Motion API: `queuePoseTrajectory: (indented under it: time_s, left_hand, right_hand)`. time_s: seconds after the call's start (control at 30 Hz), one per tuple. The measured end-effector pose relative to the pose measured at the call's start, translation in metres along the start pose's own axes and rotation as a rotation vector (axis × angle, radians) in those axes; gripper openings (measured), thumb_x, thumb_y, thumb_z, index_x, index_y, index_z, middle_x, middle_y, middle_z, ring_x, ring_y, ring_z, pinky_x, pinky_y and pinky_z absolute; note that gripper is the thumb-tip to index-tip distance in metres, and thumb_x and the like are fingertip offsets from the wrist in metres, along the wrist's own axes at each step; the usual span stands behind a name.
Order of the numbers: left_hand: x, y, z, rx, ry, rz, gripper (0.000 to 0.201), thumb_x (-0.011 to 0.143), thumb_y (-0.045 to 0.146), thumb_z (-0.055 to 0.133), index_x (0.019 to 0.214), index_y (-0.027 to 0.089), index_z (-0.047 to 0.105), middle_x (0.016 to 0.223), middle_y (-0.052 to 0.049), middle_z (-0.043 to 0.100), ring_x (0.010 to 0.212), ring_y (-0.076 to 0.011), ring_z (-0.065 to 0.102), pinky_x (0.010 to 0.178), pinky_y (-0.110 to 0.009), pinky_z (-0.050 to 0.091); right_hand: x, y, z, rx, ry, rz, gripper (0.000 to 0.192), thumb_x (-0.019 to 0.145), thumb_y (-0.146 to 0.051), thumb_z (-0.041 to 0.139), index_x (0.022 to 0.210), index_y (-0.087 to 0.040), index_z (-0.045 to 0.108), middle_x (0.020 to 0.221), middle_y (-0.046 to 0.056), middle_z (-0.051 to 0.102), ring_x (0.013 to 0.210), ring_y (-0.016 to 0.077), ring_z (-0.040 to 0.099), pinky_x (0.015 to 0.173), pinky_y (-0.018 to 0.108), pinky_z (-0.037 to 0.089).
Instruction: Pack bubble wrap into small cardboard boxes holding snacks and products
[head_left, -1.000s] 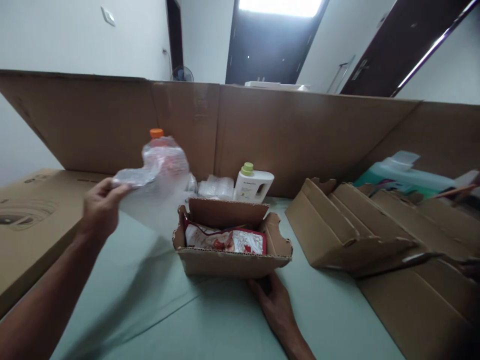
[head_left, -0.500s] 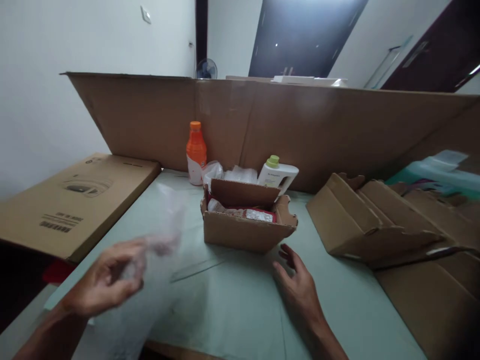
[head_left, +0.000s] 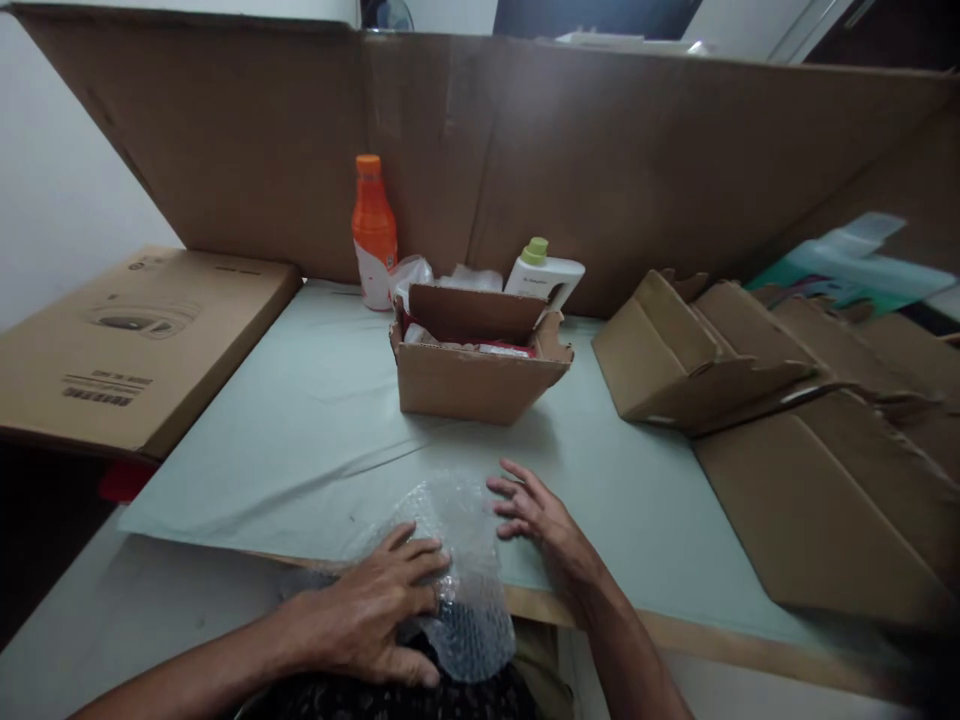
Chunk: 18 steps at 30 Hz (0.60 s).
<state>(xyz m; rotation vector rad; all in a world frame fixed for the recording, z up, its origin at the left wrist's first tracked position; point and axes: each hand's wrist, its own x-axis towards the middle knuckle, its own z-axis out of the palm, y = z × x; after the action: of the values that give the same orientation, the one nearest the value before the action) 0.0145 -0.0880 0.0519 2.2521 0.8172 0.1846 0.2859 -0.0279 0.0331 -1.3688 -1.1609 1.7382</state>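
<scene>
We note left hand (head_left: 375,610) pressed flat, fingers spread, on bubble wrap (head_left: 457,570); right hand (head_left: 536,515) open beside it, nearer the cardboard box (head_left: 472,375).

Your only view is the head camera, looking forward and down over the table (head_left: 315,420) from its near edge. Your hands sit close at 6 o'clock, the open carton (head_left: 478,365) mid-distance at 12, and the cardboard wall (head_left: 600,170) closes off the far side.

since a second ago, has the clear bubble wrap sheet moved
Yes. The clear bubble wrap sheet came down from left of the small open cardboard box to the table's near edge, under the left hand.
</scene>
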Motion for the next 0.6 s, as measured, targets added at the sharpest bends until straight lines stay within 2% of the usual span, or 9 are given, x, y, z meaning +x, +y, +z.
queuePoseTrajectory:
  time_s: [0.03,0.1,0.2,0.3,0.37,0.4,0.47,0.53,0.6]
  left_hand:
    - [-0.005,0.002,-0.003,-0.029,-0.001,-0.018,0.055,0.087,0.063,0.065,0.125,0.023,0.067,0.154,-0.013,0.050,0.146,-0.0355,0.041,0.124,-0.061,0.020]
    - [-0.015,0.002,-0.010,-0.082,0.049,-0.079,0.051,0.095,0.058,0.055,0.132,0.024,0.063,0.155,-0.012,0.048,0.146,-0.0326,0.041,0.123,-0.058,0.026]
    - [-0.024,-0.005,-0.012,-0.114,0.193,-0.130,0.037,0.103,0.043,0.044,0.128,0.027,0.066,0.150,-0.007,0.055,0.142,-0.0276,0.048,0.117,-0.049,0.042]
    - [-0.021,-0.020,-0.001,-0.011,0.412,-0.172,0.029,0.099,0.034,0.051,0.118,0.024,0.070,0.144,-0.011,0.060,0.136,-0.0278,0.054,0.111,-0.048,0.048]
    - [-0.013,-0.029,0.012,0.095,0.490,-0.182,0.026,0.093,0.033,0.059,0.115,0.023,0.070,0.146,-0.014,0.056,0.138,-0.0320,0.050,0.111,-0.053,0.046]
    - [-0.009,-0.032,0.018,0.134,0.494,-0.174,0.031,0.090,0.036,0.064,0.118,0.023,0.069,0.150,-0.016,0.052,0.141,-0.0348,0.046,0.112,-0.056,0.044]
    - [-0.001,-0.035,0.028,0.170,0.496,-0.166,0.054,0.084,0.041,0.072,0.134,0.024,0.060,0.159,-0.018,0.039,0.145,-0.0392,0.039,0.113,-0.060,0.041]
    - [0.003,-0.037,0.033,0.151,0.560,-0.211,0.081,0.081,0.039,0.072,0.153,0.025,0.037,0.164,-0.020,0.029,0.147,-0.0400,0.035,0.113,-0.061,0.040]
    - [0.002,-0.039,0.029,0.072,0.630,-0.305,0.091,0.083,0.033,0.068,0.159,0.023,0.020,0.162,-0.022,0.032,0.145,-0.0378,0.039,0.112,-0.060,0.040]
  right_hand:
    - [-0.001,-0.001,0.000,-0.068,0.009,0.022,0.101,0.068,-0.074,0.073,0.149,-0.022,0.041,0.132,0.018,0.058,0.101,0.0254,0.064,0.082,0.038,0.052]
    - [-0.001,-0.005,0.002,-0.174,-0.002,0.030,0.109,0.063,-0.071,0.078,0.149,-0.018,0.040,0.118,0.014,0.063,0.092,0.0221,0.064,0.083,0.038,0.052]
    - [0.000,-0.016,0.004,-0.178,-0.019,0.007,0.107,0.070,-0.076,0.068,0.152,-0.017,0.035,0.113,0.011,0.065,0.094,0.0221,0.065,0.079,0.035,0.053]
    - [0.007,-0.028,0.011,-0.254,-0.007,-0.034,0.096,0.079,-0.076,0.057,0.154,-0.019,0.036,0.109,0.009,0.068,0.097,0.0235,0.066,0.076,0.033,0.053]
    - [0.014,-0.032,0.019,-0.460,0.029,-0.078,0.090,0.080,-0.066,0.064,0.152,-0.019,0.041,0.102,0.008,0.071,0.096,0.0253,0.068,0.082,0.036,0.053]
    - [0.017,-0.033,0.025,-0.587,0.041,-0.109,0.085,0.079,-0.057,0.070,0.150,-0.018,0.045,0.098,0.008,0.073,0.094,0.0264,0.069,0.085,0.039,0.053]
    - [0.019,-0.033,0.034,-0.787,0.047,-0.175,0.069,0.079,-0.036,0.073,0.142,-0.016,0.055,0.094,0.009,0.076,0.091,0.0274,0.070,0.087,0.041,0.053]
    - [0.012,-0.035,0.038,-0.824,0.011,-0.294,0.052,0.083,-0.022,0.064,0.135,-0.018,0.062,0.094,0.008,0.077,0.088,0.0248,0.071,0.087,0.039,0.054]
    - [-0.005,-0.042,0.035,-0.747,0.001,-0.457,0.044,0.090,-0.020,0.056,0.133,-0.022,0.064,0.102,0.006,0.078,0.090,0.0208,0.072,0.087,0.035,0.056]
